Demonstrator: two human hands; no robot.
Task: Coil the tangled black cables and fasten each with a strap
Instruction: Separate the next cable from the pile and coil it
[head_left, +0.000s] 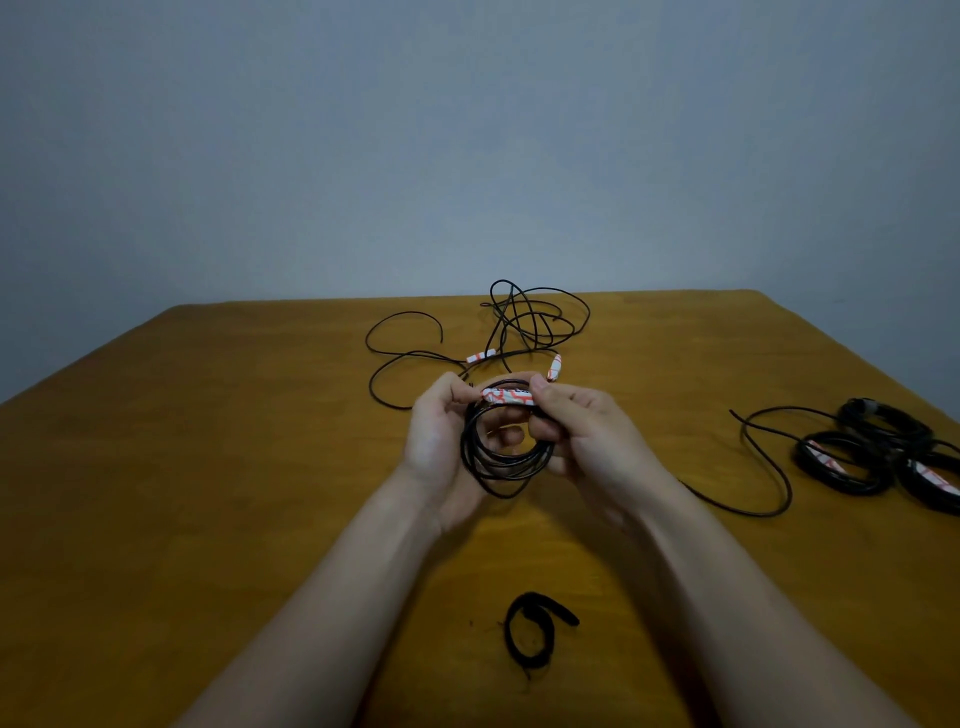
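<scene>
Both hands hold a small coil of black cable (498, 460) above the middle of the wooden table (208, 441). A white-and-orange patterned strap (506, 396) wraps the top of the coil. My left hand (441, 441) grips the coil's left side and pinches the strap's left end. My right hand (582, 431) pinches the strap's right end with thumb and fingers. Beyond the hands lies a tangle of loose black cable (524, 322) with two more patterned straps (480, 356) beside it.
Several coiled, strapped cables (878, 457) lie at the right edge, with a loose cable loop (769, 462) trailing left of them. A curled black strap (535, 631) sits near the front edge between my forearms. A plain grey wall stands behind the table.
</scene>
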